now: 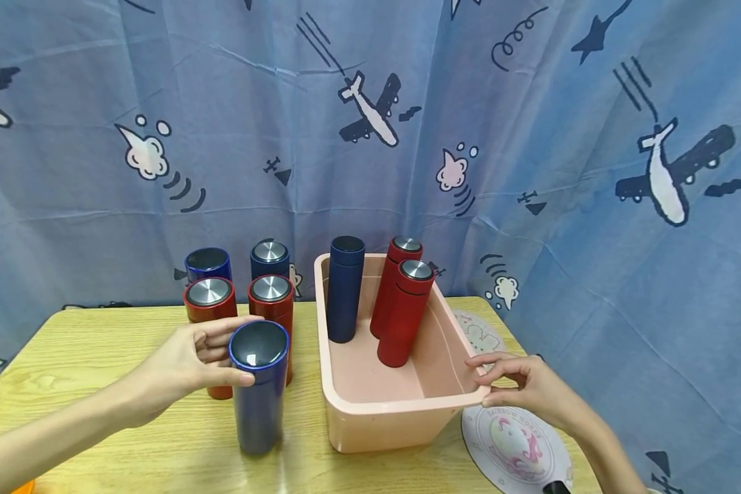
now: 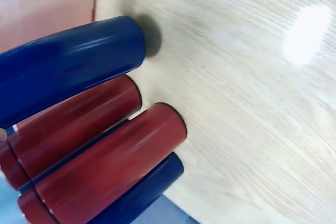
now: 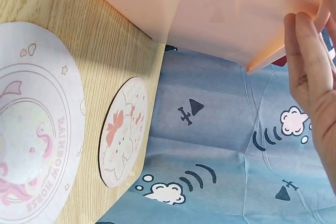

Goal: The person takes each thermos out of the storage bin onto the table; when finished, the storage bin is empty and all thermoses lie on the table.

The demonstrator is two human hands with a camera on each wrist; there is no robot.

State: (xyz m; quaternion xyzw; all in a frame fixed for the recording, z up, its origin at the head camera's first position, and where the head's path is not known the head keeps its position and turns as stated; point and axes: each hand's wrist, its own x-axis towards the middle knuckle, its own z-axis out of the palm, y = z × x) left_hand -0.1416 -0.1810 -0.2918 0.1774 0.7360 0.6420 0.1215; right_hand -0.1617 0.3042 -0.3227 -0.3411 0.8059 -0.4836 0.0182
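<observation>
My left hand (image 1: 188, 363) grips a shiny blue thermos bottle (image 1: 259, 405) around its upper part, fingers behind and thumb in front. In the left wrist view that blue bottle's base has a dark shadow beside it on the table. The corner rim of a pink plastic bin (image 1: 401, 407) is pinched between the thumb and fingers of my right hand (image 1: 531, 387). Inside the bin stand a dark blue bottle (image 1: 346, 295) at the left and two red bottles, one nearer (image 1: 404, 322) and one behind it (image 1: 383, 302).
Beyond my left hand stand two red bottles, one left (image 1: 210, 302) and one right (image 1: 272, 298), with two blue ones behind them (image 1: 207, 261). Right of the bin lie round printed mats (image 1: 512, 446) on the wooden table (image 1: 123, 336). A blue patterned curtain (image 1: 234, 137) hangs behind.
</observation>
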